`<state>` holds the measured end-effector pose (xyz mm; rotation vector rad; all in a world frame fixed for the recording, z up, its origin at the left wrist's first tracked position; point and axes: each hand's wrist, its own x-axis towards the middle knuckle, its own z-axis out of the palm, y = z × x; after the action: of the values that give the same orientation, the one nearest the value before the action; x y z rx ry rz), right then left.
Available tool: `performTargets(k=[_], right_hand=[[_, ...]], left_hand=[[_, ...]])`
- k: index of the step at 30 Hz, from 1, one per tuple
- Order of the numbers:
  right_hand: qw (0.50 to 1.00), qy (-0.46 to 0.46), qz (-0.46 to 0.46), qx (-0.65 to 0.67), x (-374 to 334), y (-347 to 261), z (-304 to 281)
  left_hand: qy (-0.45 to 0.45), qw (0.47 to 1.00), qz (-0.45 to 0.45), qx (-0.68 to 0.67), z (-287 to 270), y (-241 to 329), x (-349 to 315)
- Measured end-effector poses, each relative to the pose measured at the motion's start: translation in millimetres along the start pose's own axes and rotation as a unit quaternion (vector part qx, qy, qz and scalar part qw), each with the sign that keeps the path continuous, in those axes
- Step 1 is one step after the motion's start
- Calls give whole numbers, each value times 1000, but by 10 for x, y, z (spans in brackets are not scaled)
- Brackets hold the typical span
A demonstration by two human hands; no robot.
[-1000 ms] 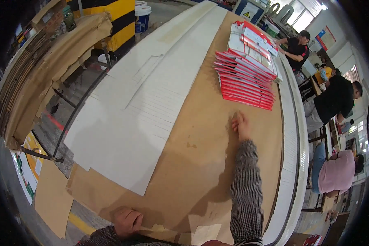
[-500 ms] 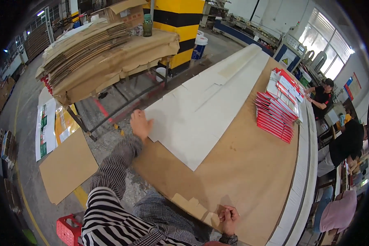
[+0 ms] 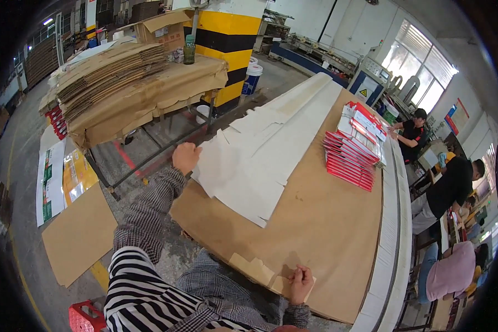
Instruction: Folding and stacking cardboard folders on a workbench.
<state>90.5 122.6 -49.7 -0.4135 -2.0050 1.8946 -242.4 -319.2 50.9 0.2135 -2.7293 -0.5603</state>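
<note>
A long white paper sheet (image 3: 249, 171) lies over the brown-covered table (image 3: 315, 238), its edges torn and its surface buckled. At the sheet's left edge my left hand (image 3: 187, 157) is closed, with that edge in its fingers. My right hand (image 3: 301, 283) rests by the near edge of the table, fingers curled in. Whether anything is inside it is hidden. Beside it, a torn tan cardboard strip (image 3: 253, 268) runs along the table's edge.
Red-and-white printed packets (image 3: 351, 155) are piled on the table's right. Stacked flat cardboard (image 3: 113, 77) and a green bottle (image 3: 189, 50) occupy another table at left. Below it lies a brown board (image 3: 78, 235); a red stool (image 3: 87, 316) stands nearby. Several people work at right.
My left hand has gone from spread fingers to a closed grip on the white sheet's edge. The sheet's near end has shifted and creased. My view has turned slightly right.
</note>
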Motion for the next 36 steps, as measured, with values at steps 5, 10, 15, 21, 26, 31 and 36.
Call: performTargets(k=[5, 10, 15, 21, 26, 31, 36], right_hand=[[896, 13, -319, -309, -283, -1081, 712], [835, -100, -383, -383, -441, -1182, 530], [893, -94, -261, -355, -806, -632, -551], [990, -42, -45, -128, -1281, -381, -1836], [944, 33, -54, -324, -1262, -516, -1982], [945, 53, -12, -322, -1187, -423, -2072], [924, 179, 128, -312, -773, -536, -1670]], left_hand=[[-216, 869, 43, -442, -754, 1060, -1641], [-375, 738, 137, -544, -427, 1487, -3427], [-450, 617, 435, -477, -93, 1518, -3500], [-185, 806, 548, -128, 220, 1535, -3398], [-394, 767, 462, -205, 171, 1722, -3435], [-353, 755, 492, -250, 279, 1708, -3422], [-339, 846, 305, -275, 414, 1849, -3398]])
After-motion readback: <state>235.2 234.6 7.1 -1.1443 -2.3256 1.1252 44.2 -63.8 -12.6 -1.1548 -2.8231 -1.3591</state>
